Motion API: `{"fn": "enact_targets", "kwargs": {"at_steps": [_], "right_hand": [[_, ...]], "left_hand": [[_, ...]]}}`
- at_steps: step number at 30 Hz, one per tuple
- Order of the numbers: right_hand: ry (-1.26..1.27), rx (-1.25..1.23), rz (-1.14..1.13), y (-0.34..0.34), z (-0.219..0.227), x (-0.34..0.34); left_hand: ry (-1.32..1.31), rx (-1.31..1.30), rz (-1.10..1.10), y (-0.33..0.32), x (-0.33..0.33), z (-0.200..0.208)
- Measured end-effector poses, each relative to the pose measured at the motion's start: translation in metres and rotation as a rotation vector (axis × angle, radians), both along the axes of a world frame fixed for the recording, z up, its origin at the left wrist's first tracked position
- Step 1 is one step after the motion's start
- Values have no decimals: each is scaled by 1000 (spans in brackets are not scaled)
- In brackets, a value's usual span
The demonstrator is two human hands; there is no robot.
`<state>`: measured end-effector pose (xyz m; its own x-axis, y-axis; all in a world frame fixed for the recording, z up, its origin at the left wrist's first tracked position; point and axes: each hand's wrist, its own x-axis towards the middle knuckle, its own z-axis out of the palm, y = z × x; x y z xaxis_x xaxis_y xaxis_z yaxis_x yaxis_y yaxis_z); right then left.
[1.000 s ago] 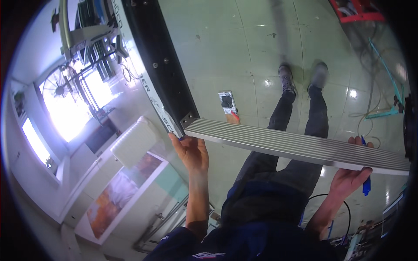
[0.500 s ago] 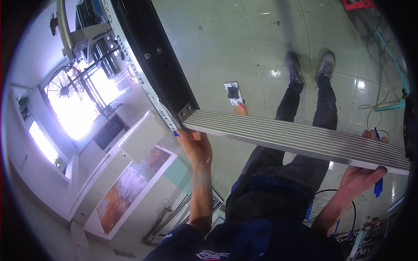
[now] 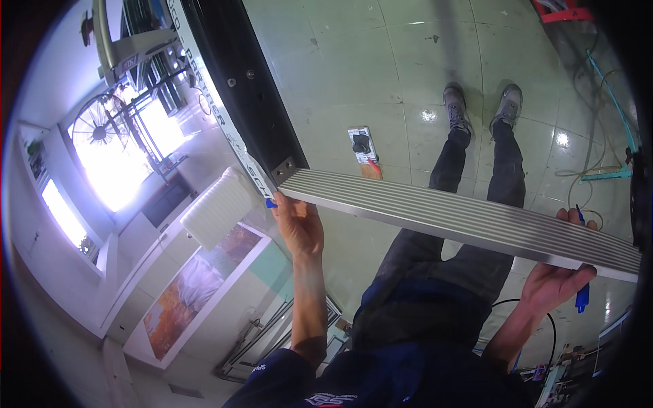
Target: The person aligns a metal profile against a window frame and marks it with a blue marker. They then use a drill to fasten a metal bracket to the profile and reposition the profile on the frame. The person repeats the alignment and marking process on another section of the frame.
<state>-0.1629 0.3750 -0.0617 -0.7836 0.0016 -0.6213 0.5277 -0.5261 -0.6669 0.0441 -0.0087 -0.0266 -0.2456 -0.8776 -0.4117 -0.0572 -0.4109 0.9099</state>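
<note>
A long silver metal tread [image 3: 435,214] with a ribbed top lies across in front of me. Its left end meets a black metal rail [image 3: 252,88] through a small bracket with screws [image 3: 283,168]. At that corner my left hand [image 3: 299,228] is closed on the tread's near edge, beside a small blue piece [image 3: 271,202]. My right hand [image 3: 552,284] wraps around the tread towards its right end, fingers reaching underneath to the far side. A blue pen [image 3: 582,296] is also in that hand, passing behind the tread; its tip shows beyond the far edge.
On the tiled floor [image 3: 347,75] sits a small block with a dark knob [image 3: 361,143]. A hose [image 3: 598,163] and a teal frame [image 3: 609,175] lie at right, a red object [image 3: 564,12] at far right. A white radiator [image 3: 218,211] stands left; metal frames [image 3: 272,333] lean near my left arm.
Both hands keep their grip, and both appear slightly further left in the picture. The surroundings at left have shifted slightly too, as the view moved a little.
</note>
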Motion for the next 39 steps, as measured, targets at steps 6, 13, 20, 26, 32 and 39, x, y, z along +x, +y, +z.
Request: {"fn": "enact_targets", "kwargs": {"at_steps": [6,13,20,26,32,39], "right_hand": [[34,-44,66,4,-2,1],[43,-76,73,6,-2,3],[66,-60,110,15,-2,-5],[-7,223,134,-12,20,-13],[87,-102,254,7,7,-6],[-31,98,229,11,17,-15]], "left_hand": [[-15,3,24,4,-2,1],[-23,-45,-19,6,2,-2],[16,-113,-112,10,7,-16],[143,-74,-72,13,0,-21],[74,-62,129,14,-1,-18],[79,-33,174,20,-36,1]]}}
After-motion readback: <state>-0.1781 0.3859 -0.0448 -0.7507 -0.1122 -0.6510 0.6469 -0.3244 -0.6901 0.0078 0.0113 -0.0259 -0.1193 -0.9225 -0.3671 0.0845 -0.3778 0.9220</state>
